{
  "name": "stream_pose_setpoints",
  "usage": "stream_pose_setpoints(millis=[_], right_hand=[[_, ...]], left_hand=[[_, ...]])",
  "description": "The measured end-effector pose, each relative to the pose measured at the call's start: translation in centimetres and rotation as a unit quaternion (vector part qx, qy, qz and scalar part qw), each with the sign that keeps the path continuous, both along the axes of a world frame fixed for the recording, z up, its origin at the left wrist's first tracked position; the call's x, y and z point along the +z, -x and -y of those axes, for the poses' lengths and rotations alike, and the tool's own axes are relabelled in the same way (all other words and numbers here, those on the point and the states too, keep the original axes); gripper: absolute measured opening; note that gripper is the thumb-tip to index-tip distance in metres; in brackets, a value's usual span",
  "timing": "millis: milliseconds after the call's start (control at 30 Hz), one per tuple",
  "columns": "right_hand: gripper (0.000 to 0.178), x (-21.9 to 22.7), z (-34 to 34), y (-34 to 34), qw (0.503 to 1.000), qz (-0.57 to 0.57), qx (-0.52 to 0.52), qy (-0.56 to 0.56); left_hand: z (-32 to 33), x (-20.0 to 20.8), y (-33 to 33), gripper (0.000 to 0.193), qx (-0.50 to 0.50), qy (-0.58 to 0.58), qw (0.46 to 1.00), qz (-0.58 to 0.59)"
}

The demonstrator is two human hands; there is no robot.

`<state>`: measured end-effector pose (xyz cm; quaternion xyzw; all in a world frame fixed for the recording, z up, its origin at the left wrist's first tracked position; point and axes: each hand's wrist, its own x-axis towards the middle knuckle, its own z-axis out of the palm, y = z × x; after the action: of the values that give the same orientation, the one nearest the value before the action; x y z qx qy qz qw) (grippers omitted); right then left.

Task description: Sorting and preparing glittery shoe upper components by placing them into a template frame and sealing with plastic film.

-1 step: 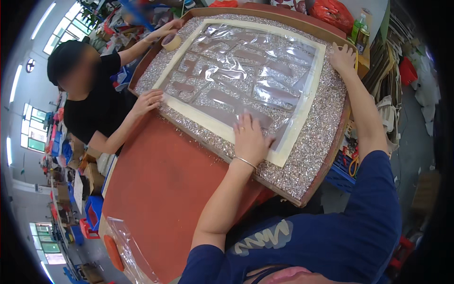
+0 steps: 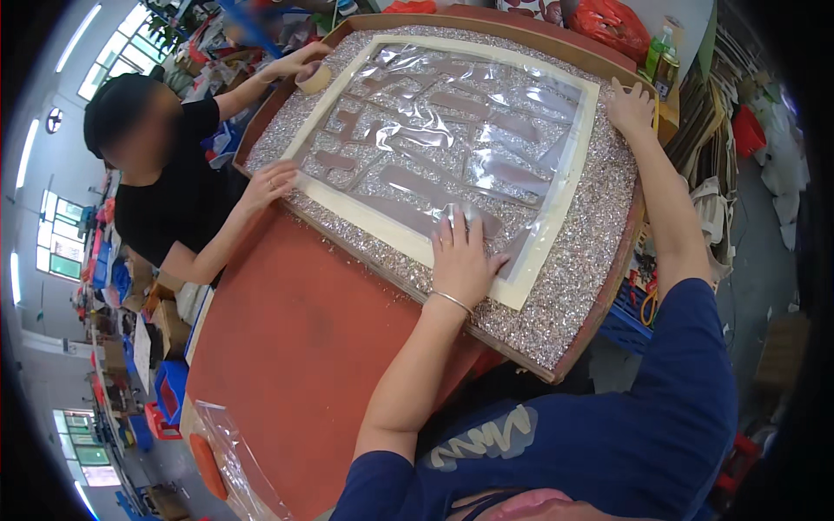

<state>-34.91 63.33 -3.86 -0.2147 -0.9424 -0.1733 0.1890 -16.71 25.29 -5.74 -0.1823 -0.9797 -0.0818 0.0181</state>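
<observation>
Workshop background: three windows (image 2: 61,233) show on the left wall, and goods are piled below them. One red table (image 2: 287,339) carries one shallow tray (image 2: 417,22), filled with glittering chips (image 2: 560,317). One clear sheet (image 2: 426,139) with a cream border (image 2: 512,293) lies on the chips.

Left hand (image 2: 463,260): open, palm down, fingers spread on the near edge of the sheet; nothing is grasped. One bracelet (image 2: 452,301) is on its wrist. Right hand (image 2: 631,108): at the far right corner of the tray, fingers spread; whether it grips the rim cannot be told.

One co-worker (image 2: 165,191) is at the left side. One of their hands (image 2: 272,184) rests at the near left edge of the tray; the other is near one tape roll (image 2: 314,80), which occupies the chips beside the sheet.

Obstructions beyond the right hand: one green bottle (image 2: 653,56), one dark can (image 2: 665,71) and one red bag (image 2: 611,30). One clear bag (image 2: 234,451) and one long orange object (image 2: 208,466) lie at the table's near left edge.
</observation>
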Motion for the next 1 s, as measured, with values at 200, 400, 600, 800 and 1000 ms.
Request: stream_pose_setpoints(millis=[200,400,600,800,1000], right_hand=[[0.06,0.7,-1.7,-0.6,0.993,0.026,-0.051,0.098],[0.049,2.4,15.8,-7.3,0.805,-0.064,0.498,0.317],[0.05,0.3,10.2,-1.2,0.892,0.079,0.436,0.088],[0.051,-2.6,11.8,-1.7,0.885,0.023,0.448,0.126],[0.06,-0.2,8.4,-1.4,0.826,-0.043,0.549,-0.125]], left_hand=[[1.1,0.8,-0.2,0.077,-0.026,-0.057,0.997,0.043],[1.8,-0.7,0.1,0.088,-0.03,-0.058,0.997,0.029],[1.3,0.0,-0.3,0.092,-0.025,-0.036,0.997,0.059],[1.6,-1.1,0.0,0.091,-0.018,-0.028,0.997,0.076],[0.9,0.2,-0.3,0.092,-0.037,-0.033,0.997,0.059]])
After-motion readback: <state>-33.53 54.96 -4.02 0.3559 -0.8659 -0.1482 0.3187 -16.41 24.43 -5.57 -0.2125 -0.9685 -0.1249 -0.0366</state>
